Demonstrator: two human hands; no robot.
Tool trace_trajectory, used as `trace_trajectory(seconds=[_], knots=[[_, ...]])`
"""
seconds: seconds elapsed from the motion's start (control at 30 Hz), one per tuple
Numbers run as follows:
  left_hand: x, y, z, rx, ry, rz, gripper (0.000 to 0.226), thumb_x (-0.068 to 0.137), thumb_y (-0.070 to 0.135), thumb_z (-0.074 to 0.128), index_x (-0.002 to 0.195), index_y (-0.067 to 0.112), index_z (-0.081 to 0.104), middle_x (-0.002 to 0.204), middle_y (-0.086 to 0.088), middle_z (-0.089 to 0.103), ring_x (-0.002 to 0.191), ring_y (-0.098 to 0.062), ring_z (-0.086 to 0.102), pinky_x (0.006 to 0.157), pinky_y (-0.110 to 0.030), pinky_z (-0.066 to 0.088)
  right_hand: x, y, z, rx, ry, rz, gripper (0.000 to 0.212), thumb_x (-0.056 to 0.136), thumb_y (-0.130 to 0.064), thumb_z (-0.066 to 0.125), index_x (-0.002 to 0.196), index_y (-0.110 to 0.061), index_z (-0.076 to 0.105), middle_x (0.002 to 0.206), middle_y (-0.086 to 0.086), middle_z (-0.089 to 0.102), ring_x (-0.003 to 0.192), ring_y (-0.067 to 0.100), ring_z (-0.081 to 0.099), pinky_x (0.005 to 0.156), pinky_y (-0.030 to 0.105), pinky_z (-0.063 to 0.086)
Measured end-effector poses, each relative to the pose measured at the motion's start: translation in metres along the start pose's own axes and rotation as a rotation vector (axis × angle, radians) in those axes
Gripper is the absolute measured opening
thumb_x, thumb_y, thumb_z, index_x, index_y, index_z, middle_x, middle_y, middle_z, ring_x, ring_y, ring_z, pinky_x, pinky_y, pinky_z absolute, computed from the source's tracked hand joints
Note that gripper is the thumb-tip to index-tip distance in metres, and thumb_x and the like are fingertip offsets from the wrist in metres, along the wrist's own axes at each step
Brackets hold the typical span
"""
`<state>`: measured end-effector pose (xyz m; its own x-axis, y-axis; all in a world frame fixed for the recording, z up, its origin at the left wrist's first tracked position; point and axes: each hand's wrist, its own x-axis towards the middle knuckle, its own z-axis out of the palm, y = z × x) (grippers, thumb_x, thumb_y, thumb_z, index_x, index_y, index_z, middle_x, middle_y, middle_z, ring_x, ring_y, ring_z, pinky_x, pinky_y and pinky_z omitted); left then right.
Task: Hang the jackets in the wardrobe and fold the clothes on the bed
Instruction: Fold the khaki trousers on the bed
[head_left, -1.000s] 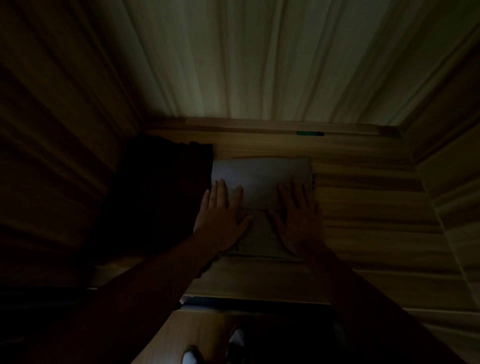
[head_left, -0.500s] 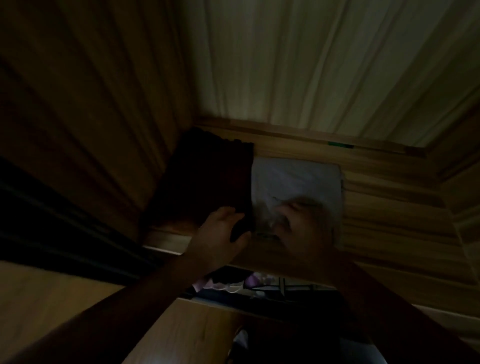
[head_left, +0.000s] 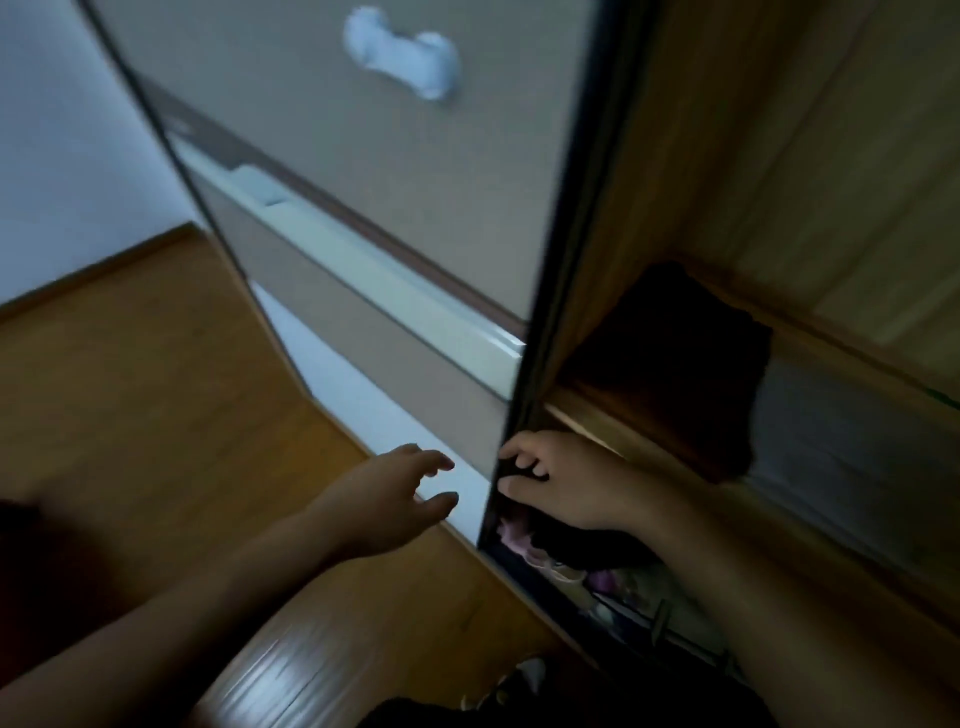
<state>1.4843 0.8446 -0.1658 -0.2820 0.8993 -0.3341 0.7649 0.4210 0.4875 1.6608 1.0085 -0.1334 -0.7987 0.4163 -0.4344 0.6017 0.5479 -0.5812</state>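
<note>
In the head view, the right hand (head_left: 563, 480) sits at centre frame with its fingers curled around the dark edge of the beige sliding wardrobe door (head_left: 415, 171), so this grip is closed on the door's edge. The left hand (head_left: 395, 491) hovers just left of that edge, low in the frame, fingers spread and loosely bent, holding nothing and touching nothing that can be made out.

On the wooden wardrobe shelf (head_left: 613, 410) at right of frame lie two folded pieces side by side: a dark folded garment (head_left: 675, 364) and, touching it on its right, a pale grey folded garment (head_left: 831, 441). Below the shelf, at lower centre, some pinkish-purple clothing (head_left: 514, 535) shows dimly in a lower compartment; what it is cannot be told. A white plastic latch (head_left: 402, 52) sits high on the door at upper centre, and brown wooden flooring (head_left: 156, 389) fills the left.

Judging by this, at least two folded items are already stored, and the hand on the door suggests the wardrobe is about to be slid shut or opened further. No bed, jackets or hangers are in sight, so how much folding or hanging remains cannot be judged.
</note>
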Motion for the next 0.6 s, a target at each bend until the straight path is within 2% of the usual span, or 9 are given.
trace_trajectory(seconds=[0.13, 0.3, 0.43, 0.6], knots=[[-0.074, -0.072, -0.014, -0.049, 0.065, -0.149, 0.048, 0.095, 0.052, 0.056, 0.139, 0.032, 0.053, 0.132, 0.009, 0.058, 0.111, -0.008, 0.059, 0.094, -0.028, 0.049, 0.03, -0.082, 0.053, -0.16, -0.119, -0.121, 0.044, 0.094, -0.052, 0.061, 0.133, -0.033, 0.056, 0.121, -0.009, 0.058, 0.114, 0.013, 0.059, 0.099, 0.033, 0.048], [-0.175, -0.165, -0.023, -0.096, 0.148, -0.38, 0.049, 0.094, 0.053, 0.058, 0.137, 0.03, 0.054, 0.133, 0.007, 0.059, 0.114, -0.01, 0.06, 0.097, -0.03, 0.048, 0.065, -0.186, 0.119, -0.345, -0.277, -0.286, 0.049, 0.097, -0.053, 0.056, 0.141, -0.029, 0.052, 0.138, -0.003, 0.058, 0.12, 0.017, 0.058, 0.093, 0.031, 0.047], [-0.247, -0.217, -0.027, -0.215, 0.228, -0.552, 0.05, 0.094, 0.052, 0.058, 0.138, 0.029, 0.054, 0.133, 0.008, 0.058, 0.113, -0.01, 0.06, 0.097, -0.032, 0.05, 0.094, -0.261, 0.165, -0.438, -0.395, -0.412, 0.051, 0.098, -0.054, 0.054, 0.143, -0.031, 0.05, 0.141, -0.003, 0.057, 0.121, 0.017, 0.057, 0.099, 0.036, 0.051], [-0.32, -0.264, -0.031, -0.336, 0.351, -0.752, 0.053, 0.089, 0.057, 0.054, 0.133, 0.028, 0.059, 0.123, 0.007, 0.062, 0.102, -0.005, 0.061, 0.092, -0.028, 0.051, 0.136, -0.352, 0.219, -0.57, -0.522, -0.61, 0.049, 0.098, -0.057, 0.053, 0.14, -0.033, 0.052, 0.136, -0.005, 0.058, 0.115, 0.014, 0.058, 0.095, 0.037, 0.054]])
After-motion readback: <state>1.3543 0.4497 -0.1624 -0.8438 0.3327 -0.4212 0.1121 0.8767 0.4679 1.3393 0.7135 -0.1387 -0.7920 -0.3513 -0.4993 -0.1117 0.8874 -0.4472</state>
